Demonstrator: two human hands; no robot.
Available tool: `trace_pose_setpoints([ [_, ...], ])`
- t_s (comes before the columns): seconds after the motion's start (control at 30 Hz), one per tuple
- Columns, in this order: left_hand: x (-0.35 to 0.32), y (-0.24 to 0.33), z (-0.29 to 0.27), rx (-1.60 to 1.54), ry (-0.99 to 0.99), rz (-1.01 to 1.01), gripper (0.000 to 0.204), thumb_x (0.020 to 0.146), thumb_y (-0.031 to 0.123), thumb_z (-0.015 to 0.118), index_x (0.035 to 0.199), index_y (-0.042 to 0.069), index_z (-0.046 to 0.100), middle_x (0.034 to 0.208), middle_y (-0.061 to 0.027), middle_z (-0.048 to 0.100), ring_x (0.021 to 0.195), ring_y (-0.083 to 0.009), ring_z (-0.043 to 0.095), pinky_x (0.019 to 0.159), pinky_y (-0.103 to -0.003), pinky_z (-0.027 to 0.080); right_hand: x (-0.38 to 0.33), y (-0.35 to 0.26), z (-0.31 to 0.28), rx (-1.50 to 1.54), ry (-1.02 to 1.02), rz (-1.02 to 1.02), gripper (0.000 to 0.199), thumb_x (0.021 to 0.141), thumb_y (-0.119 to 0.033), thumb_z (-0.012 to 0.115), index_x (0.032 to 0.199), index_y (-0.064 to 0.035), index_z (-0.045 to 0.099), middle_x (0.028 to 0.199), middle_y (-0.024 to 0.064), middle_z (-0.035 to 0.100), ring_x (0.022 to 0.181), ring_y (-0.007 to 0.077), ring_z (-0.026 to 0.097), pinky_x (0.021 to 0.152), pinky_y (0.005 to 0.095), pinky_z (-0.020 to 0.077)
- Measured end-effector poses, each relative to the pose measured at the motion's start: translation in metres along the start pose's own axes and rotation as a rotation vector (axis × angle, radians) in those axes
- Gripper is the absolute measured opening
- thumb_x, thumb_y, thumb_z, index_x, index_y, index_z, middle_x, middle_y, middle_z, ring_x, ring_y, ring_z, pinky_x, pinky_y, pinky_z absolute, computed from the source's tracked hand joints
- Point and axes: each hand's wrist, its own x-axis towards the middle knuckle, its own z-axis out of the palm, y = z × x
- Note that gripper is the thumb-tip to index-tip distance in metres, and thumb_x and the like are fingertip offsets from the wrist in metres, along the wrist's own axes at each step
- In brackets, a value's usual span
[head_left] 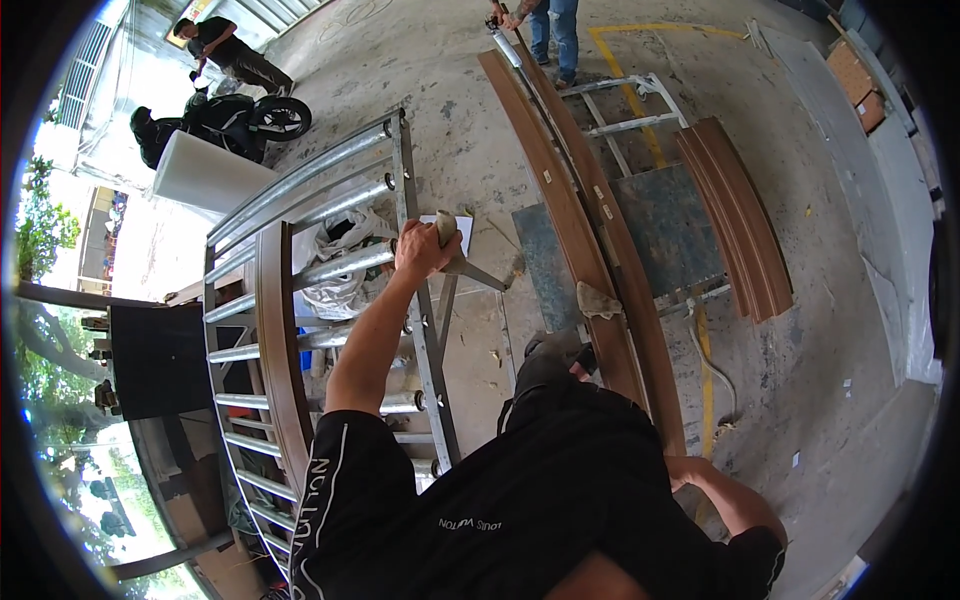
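My left hand (428, 248) is closed around a crumpled beige-grey cloth (447, 226), beside the metal side rail of a roller conveyor (413, 300). Part of the cloth hangs out below the fingers. Close to my right side run two long brown planks (565, 215) (635, 265), side by side and pointing away from me. At the near end of the right plank, my right hand (684, 470) lies against its outer edge; the fingers are hidden. Another beige rag (597, 301) drapes over the left plank near my body.
A brown panel (272, 340) lies across the conveyor rollers. Stacked brown planks (735, 220) rest to the right, by a dark sheet (680, 235) and a metal frame (630, 125). At the planks' far end another person (553, 35) holds a tool. Another person (235, 55) stands near a motorcycle (235, 120).
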Motion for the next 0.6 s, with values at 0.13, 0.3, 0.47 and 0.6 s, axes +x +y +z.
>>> trace_pose_setpoints([
  [0.13,0.0,0.002,-0.002,0.009,-0.003,-0.005,0.049,0.09,0.049,0.056,0.078,0.003,0.069,0.077,-0.018,0.07,0.081,-0.0318,0.067,0.101,-0.04,0.04,0.0,-0.001,-0.001,0.092,0.169,-0.11,0.043,0.091,-0.04,0.057,0.122,-0.0104,0.063,0.13,0.015,0.056,0.119,0.0337,0.049,0.104,0.0406,0.0398],
  [0.3,0.001,0.003,-0.005,-0.007,-0.052,-0.027,0.049,0.089,0.049,0.056,0.077,0.003,0.069,0.077,-0.0187,0.07,0.081,-0.0324,0.068,0.102,-0.039,0.04,0.0,-0.006,-0.006,-0.116,0.199,-0.206,0.058,0.08,-0.038,0.075,0.127,-0.0067,0.06,0.126,0.0219,0.061,0.116,0.0392,0.056,0.097,0.0422,0.0464],
  [0.47,0.001,0.002,-0.005,-0.016,-0.014,-0.012,0.046,0.088,0.048,0.058,0.079,0.005,0.07,0.074,-0.0177,0.069,0.08,-0.0327,0.067,0.101,-0.04,0.041,-0.001,-0.012,-0.011,-0.07,0.152,-0.147,0.06,0.081,-0.039,0.074,0.128,-0.0055,0.059,0.127,0.0224,0.06,0.118,0.039,0.055,0.098,0.042,0.0458],
  [0.6,0.0,0.001,-0.003,-0.013,-0.007,0.004,0.049,0.091,0.049,0.054,0.079,0.004,0.07,0.077,-0.0177,0.07,0.081,-0.0322,0.068,0.1,-0.039,0.041,0.001,-0.013,-0.007,0.003,0.11,-0.001,0.061,0.08,-0.039,0.074,0.128,-0.005,0.059,0.127,0.0223,0.06,0.118,0.0388,0.055,0.098,0.042,0.0462],
])
